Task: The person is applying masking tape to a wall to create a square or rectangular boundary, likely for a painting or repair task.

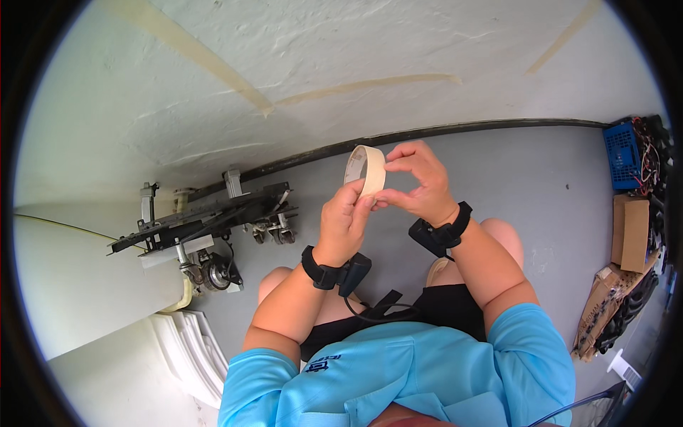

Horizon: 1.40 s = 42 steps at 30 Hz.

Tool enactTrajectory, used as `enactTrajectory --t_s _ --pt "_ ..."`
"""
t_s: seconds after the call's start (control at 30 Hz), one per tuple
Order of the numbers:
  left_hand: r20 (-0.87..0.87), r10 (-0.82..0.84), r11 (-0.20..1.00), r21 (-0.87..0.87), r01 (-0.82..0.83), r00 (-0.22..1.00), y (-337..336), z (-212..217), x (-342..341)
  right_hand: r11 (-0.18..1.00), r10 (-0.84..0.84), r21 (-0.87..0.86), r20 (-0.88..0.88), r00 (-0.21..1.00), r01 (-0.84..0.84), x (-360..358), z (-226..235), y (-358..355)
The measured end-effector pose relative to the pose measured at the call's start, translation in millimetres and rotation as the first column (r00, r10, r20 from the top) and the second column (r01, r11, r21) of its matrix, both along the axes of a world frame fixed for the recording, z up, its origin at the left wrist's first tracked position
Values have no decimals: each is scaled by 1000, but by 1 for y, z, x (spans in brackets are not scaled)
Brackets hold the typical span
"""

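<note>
A roll of cream masking tape (374, 173) is held up over the grey floor, tilted so its hollow core faces left. My left hand (343, 222) is closed on the lower rim of the roll, thumb and fingers pinching it. From the right, my right hand (425, 183) meets the roll with its fingers bent. Its index fingertip rests on the outer face of the tape and its thumb lies at the lower edge, close to the left thumb. No loose end of tape can be made out. Each wrist wears a black strap with a small box.
Tape strips (363, 85) cross the white wall ahead. Left stands a black metal frame with casters (206, 224), above stacked white sheets (186, 349). Along the right lie a blue crate (622, 158) with wires, an open cardboard box (630, 231) and flattened cardboard (601, 302).
</note>
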State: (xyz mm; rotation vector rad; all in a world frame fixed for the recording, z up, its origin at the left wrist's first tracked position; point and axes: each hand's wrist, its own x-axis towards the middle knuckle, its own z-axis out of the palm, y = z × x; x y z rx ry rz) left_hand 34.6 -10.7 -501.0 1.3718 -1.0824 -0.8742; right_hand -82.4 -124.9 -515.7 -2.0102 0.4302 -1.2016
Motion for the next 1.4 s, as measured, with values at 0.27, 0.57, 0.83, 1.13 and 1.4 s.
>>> enactTrajectory --t_s 0.27,0.57,0.83,1.13,1.4 --pt "345 -8 998 -56 29 938 1 9 8 986 91 132 76 993 -100 -2 0 2" --pt "721 81 953 -260 159 688 -12 2 17 300 276 923 157 948 -240 -9 3 -5" --pt "845 108 965 -216 148 524 -17 -9 13 434 230 901 -117 966 6 -5 -1 -10" --pt "864 224 946 -303 111 450 -28 -22 9 220 20 975 9 1000 -13 2 -10 -5" --pt "699 200 979 -167 -116 686 -30 -17 12 485 -40 866 159 986 -120 11 -18 8"
